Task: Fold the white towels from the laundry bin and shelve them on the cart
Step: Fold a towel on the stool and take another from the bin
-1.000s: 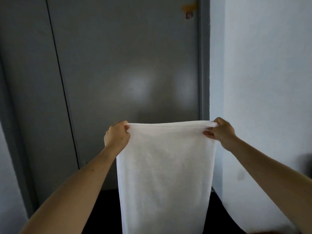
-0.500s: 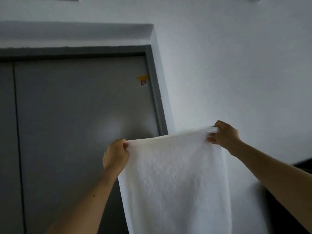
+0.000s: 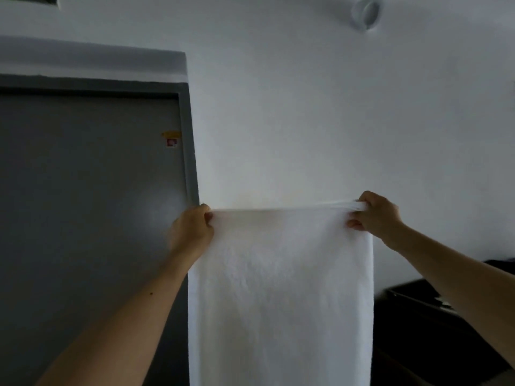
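A white towel (image 3: 280,296) hangs straight down in front of me, stretched flat by its top edge, and its lower end runs out of the frame. My left hand (image 3: 192,229) pinches the top left corner. My right hand (image 3: 376,214) pinches the top right corner, where the cloth bunches between my fingers. Both arms reach forward at about chest height. Neither the laundry bin nor the cart can be made out.
A grey metal door (image 3: 89,204) with a small sticker fills the left side. A white wall (image 3: 320,121) stands behind the towel, with a round white fitting (image 3: 365,12) high up. Something dark and box-like (image 3: 418,310) sits low at the right.
The view has swung up and to the right, so the door slid left and more white wall shows. Both hands kept their hold on the towel's top corners and levelled the edge.
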